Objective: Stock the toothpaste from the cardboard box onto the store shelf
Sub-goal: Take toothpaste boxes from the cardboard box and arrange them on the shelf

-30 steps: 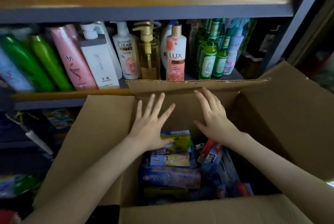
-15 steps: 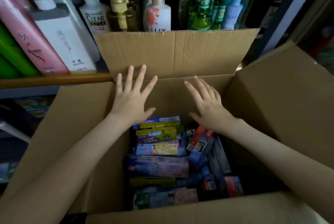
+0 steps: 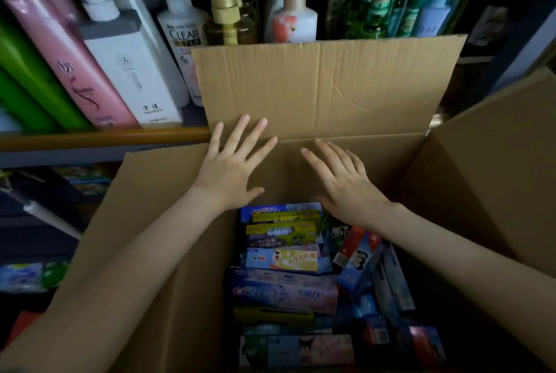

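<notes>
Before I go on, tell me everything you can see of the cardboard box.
The cardboard box is plain brown corrugated board, open at the top, in front of the store shelf. Its far flap stands upright, lightly creased; the side flaps splay outward. Inside lie many toothpaste cartons, mostly flat. The left hand and right hand, fingers straight and spread, lie against the far flap's fold and the far wall.
</notes>
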